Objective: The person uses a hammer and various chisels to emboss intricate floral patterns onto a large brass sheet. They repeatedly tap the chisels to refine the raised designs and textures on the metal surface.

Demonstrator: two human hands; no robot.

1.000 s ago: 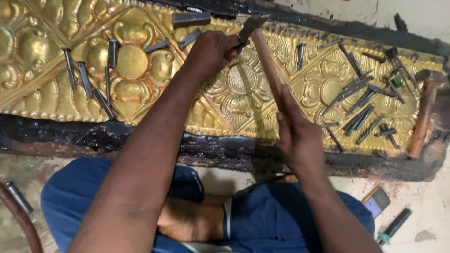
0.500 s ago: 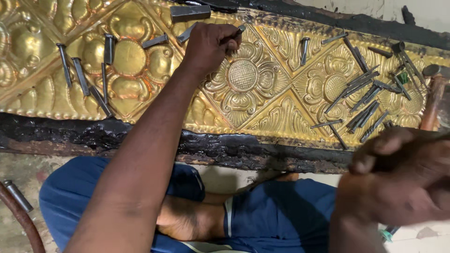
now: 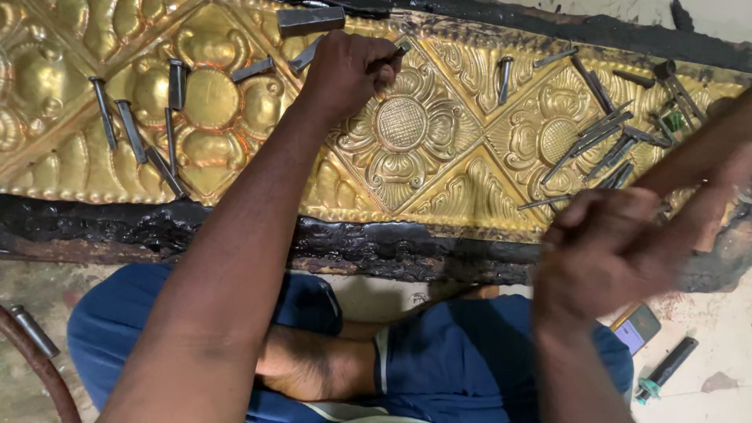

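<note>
Left hand (image 3: 348, 70) stays on the embossed golden metal relief panel (image 3: 439, 164), fingers pinched around a short dark steel punch (image 3: 395, 53) set beside the central flower motif. Right hand (image 3: 607, 251), blurred, has risen since half a second ago, fist wrapped around a brown wooden hammer handle (image 3: 689, 153). Loose steel punches (image 3: 603, 141) lie unmoved on the panel.

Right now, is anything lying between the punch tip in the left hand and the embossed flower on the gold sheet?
Nothing visible does. The left hand holds the punch at the upper edge of the central flower; the loose punches lie off to the right, and the blurred right hand is apart.
</note>
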